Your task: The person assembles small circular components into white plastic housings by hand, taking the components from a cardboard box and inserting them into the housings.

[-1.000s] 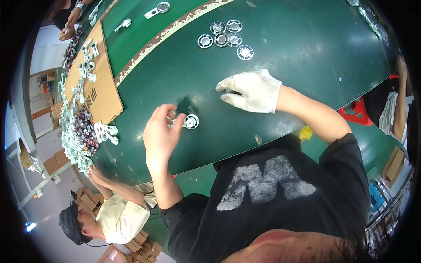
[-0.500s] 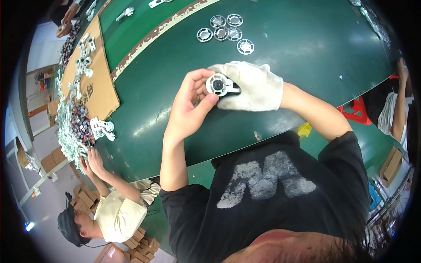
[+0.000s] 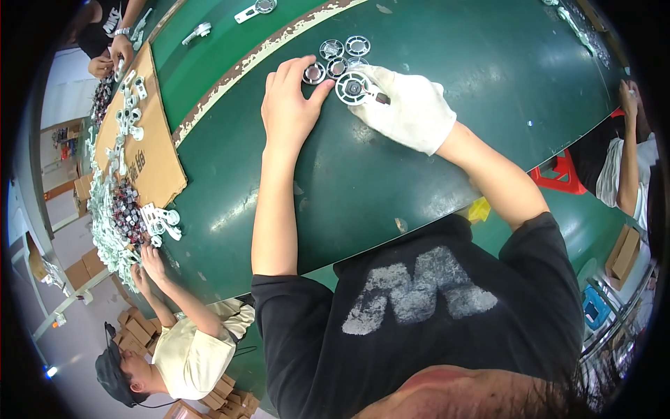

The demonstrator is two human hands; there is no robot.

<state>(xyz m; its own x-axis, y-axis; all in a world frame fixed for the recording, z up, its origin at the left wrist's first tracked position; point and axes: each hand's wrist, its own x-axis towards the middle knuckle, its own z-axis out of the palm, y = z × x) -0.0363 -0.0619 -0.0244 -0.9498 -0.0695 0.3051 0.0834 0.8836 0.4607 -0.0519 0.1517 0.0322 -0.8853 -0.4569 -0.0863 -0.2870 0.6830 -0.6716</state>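
Note:
My bare left hand [image 3: 287,98] reaches forward on the green table, its thumb and fingers closed round the edge of a round silver spoked cover [image 3: 314,73]. Whether that cover is lifted off the table, I cannot tell. In its white glove, my right hand [image 3: 408,105] grips a white handheld-fan-like part with a round spoked head [image 3: 354,89] and a dark centre. Several more silver spoked covers [image 3: 357,46] lie grouped just beyond both hands, one partly hidden by the glove and the held part.
At the left, a cardboard sheet [image 3: 159,129] bears white parts, beside heaps of pale housings [image 3: 112,244] and small dark motor-like pieces [image 3: 127,213]. A co-worker's hands [image 3: 150,265] are at that heap. A belt [image 3: 230,52] with parts runs beyond a worn strip. A red stool [image 3: 562,174] stands right.
Both hands have moved forward and apart. My left hand has let go of the white part and taken hold of a silver cover; my right still holds the white part.

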